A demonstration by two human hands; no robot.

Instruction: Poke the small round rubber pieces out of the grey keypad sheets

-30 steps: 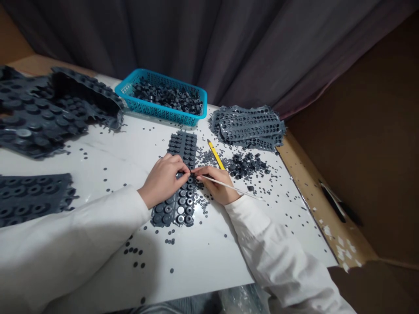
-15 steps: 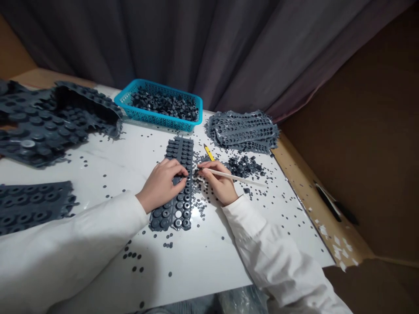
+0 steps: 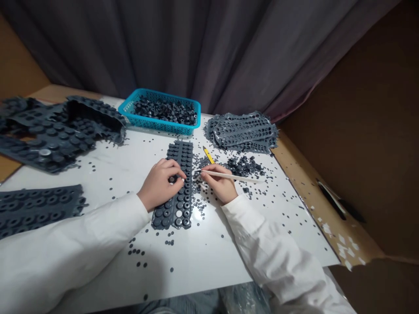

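Note:
A long strip of dark grey moulded rubber (image 3: 175,198) lies lengthwise on the white table (image 3: 203,261), with rows of round rings on it. My left hand (image 3: 160,185) rests on this strip, fingers gripping its middle, and a small dark ring shows beside them. My right hand (image 3: 221,184) holds a thin white stick (image 3: 232,175) like a pen, its tip near the strip's right edge. A yellow tool (image 3: 208,155) lies partly hidden beyond that hand.
A blue perforated basket (image 3: 160,126) full of dark rubber rings stands at the back. Punched grey sheets (image 3: 242,131) are stacked to the right, with a heap of rings (image 3: 244,166) below. More rubber sheets (image 3: 55,139) lie left. Small dark discs are scattered widely.
The whole view has shifted, with the table sitting lower in the frame. My right hand has moved up the table, covering more of the yellow tool, and the white stick now lies more level.

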